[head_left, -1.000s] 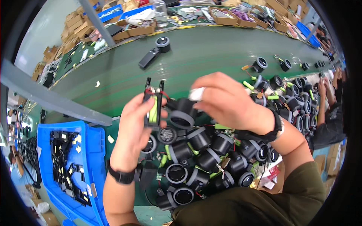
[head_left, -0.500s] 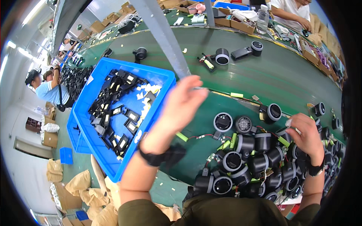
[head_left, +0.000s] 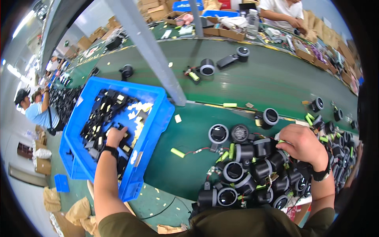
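Observation:
My left hand [head_left: 114,136] reaches down among the small black plastic parts [head_left: 103,114] in the blue bin [head_left: 157,91]. Its thumb sticks out to the side; the other fingertips are partly hidden against the parts. At the right, my right hand [head_left: 303,143] is curled closed, palm down, at the upper edge of a pile of black round devices with grey rims [head_left: 233,171]. A green battery cell [head_left: 281,141] shows by its thumb; what the fingers hold is hidden under the hand.
Several wired battery cells lie about, one alone [head_left: 177,153] on the green table [head_left: 169,173]. A grey metal post [head_left: 147,49] rises behind the bin. Beyond runs a green conveyor [head_left: 276,83] carrying a few devices. Across it a person's hands [head_left: 296,23] work.
My left hand has gone from above the table, left and down into the bin. The right hand has moved left and curled over the devices. The whole view has shifted slightly.

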Action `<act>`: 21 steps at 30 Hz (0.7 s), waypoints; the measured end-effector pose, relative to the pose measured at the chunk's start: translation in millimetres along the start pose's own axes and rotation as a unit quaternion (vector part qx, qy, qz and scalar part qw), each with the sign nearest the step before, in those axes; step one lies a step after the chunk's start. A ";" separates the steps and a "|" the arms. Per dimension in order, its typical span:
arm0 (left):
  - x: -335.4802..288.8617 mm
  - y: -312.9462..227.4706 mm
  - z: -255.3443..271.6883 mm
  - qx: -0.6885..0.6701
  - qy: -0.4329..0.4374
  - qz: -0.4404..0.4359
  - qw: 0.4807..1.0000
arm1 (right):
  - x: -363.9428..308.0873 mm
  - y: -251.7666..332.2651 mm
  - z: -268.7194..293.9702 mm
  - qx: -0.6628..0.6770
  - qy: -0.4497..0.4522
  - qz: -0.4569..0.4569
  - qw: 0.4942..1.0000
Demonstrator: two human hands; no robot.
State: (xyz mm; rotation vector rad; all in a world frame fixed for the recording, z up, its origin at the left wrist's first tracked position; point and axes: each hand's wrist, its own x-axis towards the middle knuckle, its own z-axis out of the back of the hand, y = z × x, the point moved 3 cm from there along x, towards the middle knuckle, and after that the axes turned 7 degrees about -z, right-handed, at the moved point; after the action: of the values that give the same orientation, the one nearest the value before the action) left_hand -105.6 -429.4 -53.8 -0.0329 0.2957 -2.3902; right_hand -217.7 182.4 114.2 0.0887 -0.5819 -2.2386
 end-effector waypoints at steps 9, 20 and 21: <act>-52.5 -129.1 86.8 -0.403 -0.009 -0.014 0.915 | 0.5 -8.2 1.2 0.012 0.021 0.012 1.000; -236.0 -378.2 49.9 -0.807 0.275 -0.088 0.516 | 33.5 46.9 -24.1 0.193 -0.249 0.177 0.932; -241.1 -387.3 46.2 -0.809 0.275 -0.104 0.509 | 34.1 42.2 -29.9 0.160 -0.252 0.165 0.940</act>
State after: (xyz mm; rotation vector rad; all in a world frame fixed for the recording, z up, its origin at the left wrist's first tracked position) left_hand -177.6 -0.4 91.1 -0.1635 2.7667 -1.2816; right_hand -204.0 122.2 110.1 -0.4034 -1.1454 -1.8173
